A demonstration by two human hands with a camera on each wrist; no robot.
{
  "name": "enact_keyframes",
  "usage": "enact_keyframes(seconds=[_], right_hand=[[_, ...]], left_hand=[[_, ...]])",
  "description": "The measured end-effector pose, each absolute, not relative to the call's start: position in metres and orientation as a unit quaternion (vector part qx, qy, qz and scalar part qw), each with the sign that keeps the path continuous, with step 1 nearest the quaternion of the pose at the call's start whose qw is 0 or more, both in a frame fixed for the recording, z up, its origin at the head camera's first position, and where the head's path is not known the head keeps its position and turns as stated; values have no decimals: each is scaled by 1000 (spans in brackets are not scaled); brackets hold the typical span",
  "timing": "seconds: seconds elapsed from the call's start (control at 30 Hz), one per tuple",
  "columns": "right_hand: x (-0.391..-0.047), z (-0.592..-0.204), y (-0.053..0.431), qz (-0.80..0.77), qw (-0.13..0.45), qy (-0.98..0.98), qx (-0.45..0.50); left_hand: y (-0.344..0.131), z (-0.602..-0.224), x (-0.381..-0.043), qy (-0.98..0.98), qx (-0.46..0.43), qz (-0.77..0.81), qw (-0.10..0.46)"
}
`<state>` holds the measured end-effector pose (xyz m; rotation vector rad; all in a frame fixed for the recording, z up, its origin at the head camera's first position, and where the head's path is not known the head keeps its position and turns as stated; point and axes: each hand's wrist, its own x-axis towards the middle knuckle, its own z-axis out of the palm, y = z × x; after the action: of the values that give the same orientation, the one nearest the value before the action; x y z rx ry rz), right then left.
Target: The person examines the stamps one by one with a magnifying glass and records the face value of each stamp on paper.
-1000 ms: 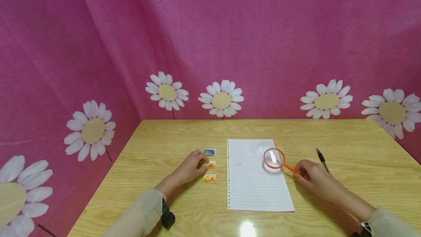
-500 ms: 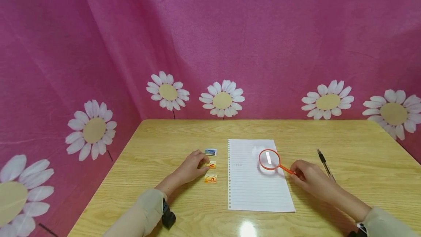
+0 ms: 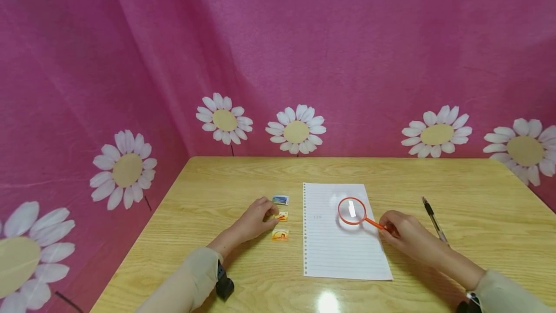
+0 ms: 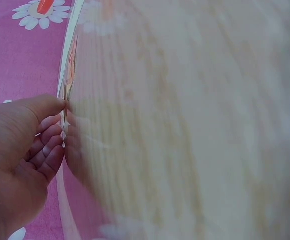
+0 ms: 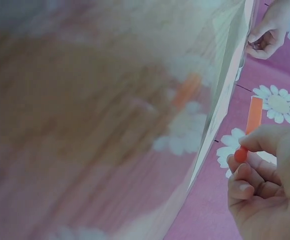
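In the head view, my left hand (image 3: 255, 219) has its thumb and curled fingertips on the left edge of the middle yellow-orange stamp (image 3: 283, 217). Its fingers hide part of that stamp. A blue stamp (image 3: 281, 200) lies above it and another yellow-orange stamp (image 3: 280, 235) below. My right hand (image 3: 408, 235) pinches the handle of a red magnifying glass (image 3: 352, 211), with its lens over the lined paper (image 3: 343, 255). The right wrist view shows the orange-red handle (image 5: 254, 117) between thumb and fingers of that hand.
A black-tipped pen (image 3: 436, 221) lies right of the paper, beyond the right hand. Faint writing shows on the paper's left half. The wooden table (image 3: 234, 173) backs onto a pink cloth (image 3: 347, 62) printed with daisies.
My right hand has moved left with the magnifying glass, carrying the lens further over the paper. My left hand stays at the middle stamp. The whole view has shifted slightly.
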<state>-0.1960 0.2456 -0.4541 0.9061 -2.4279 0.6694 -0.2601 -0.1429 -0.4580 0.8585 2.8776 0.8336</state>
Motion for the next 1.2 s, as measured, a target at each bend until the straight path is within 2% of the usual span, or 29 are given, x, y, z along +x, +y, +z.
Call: enact_keyframes(seconds=[1.2], right_hand=[[-206, -448, 220, 248, 182, -886, 349]], left_hand=[[-145, -460, -261, 915, 296, 273, -3]])
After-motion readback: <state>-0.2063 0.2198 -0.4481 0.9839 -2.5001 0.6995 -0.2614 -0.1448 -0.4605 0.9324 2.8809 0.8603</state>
